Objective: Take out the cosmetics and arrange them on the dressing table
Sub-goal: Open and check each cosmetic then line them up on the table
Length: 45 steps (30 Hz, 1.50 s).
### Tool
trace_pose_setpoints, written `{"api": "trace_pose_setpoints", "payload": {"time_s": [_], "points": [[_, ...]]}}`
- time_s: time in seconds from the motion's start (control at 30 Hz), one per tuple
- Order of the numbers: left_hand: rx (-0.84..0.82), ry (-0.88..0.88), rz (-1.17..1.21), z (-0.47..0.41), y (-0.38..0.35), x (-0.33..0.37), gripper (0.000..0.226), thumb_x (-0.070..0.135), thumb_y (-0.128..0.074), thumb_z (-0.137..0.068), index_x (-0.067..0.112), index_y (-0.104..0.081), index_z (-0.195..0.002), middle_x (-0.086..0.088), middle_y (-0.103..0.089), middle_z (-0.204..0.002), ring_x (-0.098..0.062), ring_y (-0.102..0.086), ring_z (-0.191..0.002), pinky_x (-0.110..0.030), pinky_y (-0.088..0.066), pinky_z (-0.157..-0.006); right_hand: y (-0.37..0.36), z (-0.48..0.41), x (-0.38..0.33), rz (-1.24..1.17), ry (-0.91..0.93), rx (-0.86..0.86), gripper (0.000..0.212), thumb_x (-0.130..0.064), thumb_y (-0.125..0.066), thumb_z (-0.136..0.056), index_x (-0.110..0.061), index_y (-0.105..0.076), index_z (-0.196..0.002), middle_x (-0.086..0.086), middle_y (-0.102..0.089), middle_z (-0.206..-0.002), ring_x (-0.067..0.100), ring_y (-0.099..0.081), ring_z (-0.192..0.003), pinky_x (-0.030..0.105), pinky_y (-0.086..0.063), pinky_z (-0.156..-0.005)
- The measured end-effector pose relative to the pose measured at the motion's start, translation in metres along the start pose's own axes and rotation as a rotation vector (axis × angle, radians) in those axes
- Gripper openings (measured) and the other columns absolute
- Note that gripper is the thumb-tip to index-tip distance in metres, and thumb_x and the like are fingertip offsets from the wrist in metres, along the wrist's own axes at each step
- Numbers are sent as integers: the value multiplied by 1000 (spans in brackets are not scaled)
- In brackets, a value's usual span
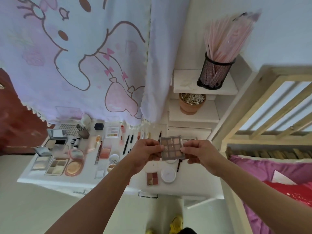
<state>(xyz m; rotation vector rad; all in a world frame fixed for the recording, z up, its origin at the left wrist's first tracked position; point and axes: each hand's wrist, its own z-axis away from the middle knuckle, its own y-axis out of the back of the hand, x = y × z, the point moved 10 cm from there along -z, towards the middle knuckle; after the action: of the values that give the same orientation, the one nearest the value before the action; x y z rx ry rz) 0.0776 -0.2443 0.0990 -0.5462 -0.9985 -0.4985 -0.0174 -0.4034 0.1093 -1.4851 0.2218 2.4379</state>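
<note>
A word is printed in small light letters along the top edge of the eyeshadow palette [172, 147]. It may be read as "HUSTLER", but the letters are small and blurred. Three dark letters, "blp", are seen upside down on the round white lid [114, 159] that lies on the dressing table [81, 179]. Writing is also printed along the long thin tube [98, 154], but it cannot be read.

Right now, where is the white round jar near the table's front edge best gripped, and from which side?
Probably by its low round wall, from above, pinched across opposite sides: the white round jar stands flat, lid up. The small red palette lies close on its left, so span it front to back.
</note>
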Motion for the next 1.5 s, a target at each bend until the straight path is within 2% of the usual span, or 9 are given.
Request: {"api": "trace_pose_setpoints", "payload": {"time_s": [0.3,0.53,0.63,0.77,0.87,1.03,1.13,1.27,1.5], "points": [[12,-42,-207,2,-9,30,17,8,-65,-89,1,-70,-103,-7,-70,-81,-15,-65,-69,-25,-52,-59,4,-3,-19,40,-31,-72,12,-10,-71,-87,-4,-74,-97,12,-72,-80,18,-67,-70,23,-48,-55],[47,-80,56,-18,-30,51,21,7,-59,-92,-5,-67,-107,-16,-69,-86,-23,-66,-73,-26,-56,-60,43,-24,-46,-22,-31,3,10,-7,-70,-87,2,-72,-91,13,-69,-74,15,-66,-62,23,-52,-53],[-1,-36,140,-29,-49,52,27,14,-61,-89,-4,-65,-109,-18,-68,-91,-24,-66,-73,-29,-55,-60,59,-31,-59,55,-5,-49,13,-10,-67,-90,0,-73,-95,12,-71,-78,16,-65,-65,26,-55,-59],[27,-16,54,-40,-64,52,21,5,-68,-84,-2,-67,-104,-12,-68,-77,-17,-61,-60,-23,-46,-51,61,-36,-71,117,39,-119,13,-11,-66,-91,-4,-73,-100,6,-72,-80,17,-66,-72,29,-55,-65],[99,-43,82,-46,-63,55,11,-5,-67,-82,-1,-69,-93,-12,-66,-71,-17,-60,-57,-24,-50,-53,68,-42,-71,86,46,-90,19,-20,-69,-90,-7,-72,-103,9,-71,-85,22,-63,-77,36,-52,-73],[196,-52,197,-47,-48,53,10,-9,-64,-83,-2,-63,-90,-17,-64,-72,-19,-63,-54,-24,-55,-52,65,-40,-56,26,-39,-182,27,-18,-71,-87,-4,-68,-110,15,-75,-98,21,-69,-76,28,-55,-62],[108,-39,187,-44,-54,55,13,-9,-64,-82,0,-64,-92,-18,-66,-79,-22,-66,-62,-28,-58,-59,66,-43,-53,-29,-60,-149,22,-13,-68,-90,0,-70,-107,15,-74,-89,18,-68,-69,25,-55,-59],[-79,-92,97,-38,-68,69,30,-3,-73,-75,2,-67,-104,-14,-70,-100,-25,-67,-89,-37,-55,-81,62,-44,-59,-59,-93,-187,22,-11,-64,-92,5,-71,-105,15,-71,-80,16,-64,-62,22,-53,-51],[-182,-134,2,-34,-73,84,49,-2,-74,-69,-3,-62,-117,-18,-66,-108,-26,-62,-98,-33,-53,-87,50,-37,-58,-151,-178,-257,25,-9,-65,-90,10,-68,-105,16,-65,-75,15,-57,-55,19,-51,-46]]}}
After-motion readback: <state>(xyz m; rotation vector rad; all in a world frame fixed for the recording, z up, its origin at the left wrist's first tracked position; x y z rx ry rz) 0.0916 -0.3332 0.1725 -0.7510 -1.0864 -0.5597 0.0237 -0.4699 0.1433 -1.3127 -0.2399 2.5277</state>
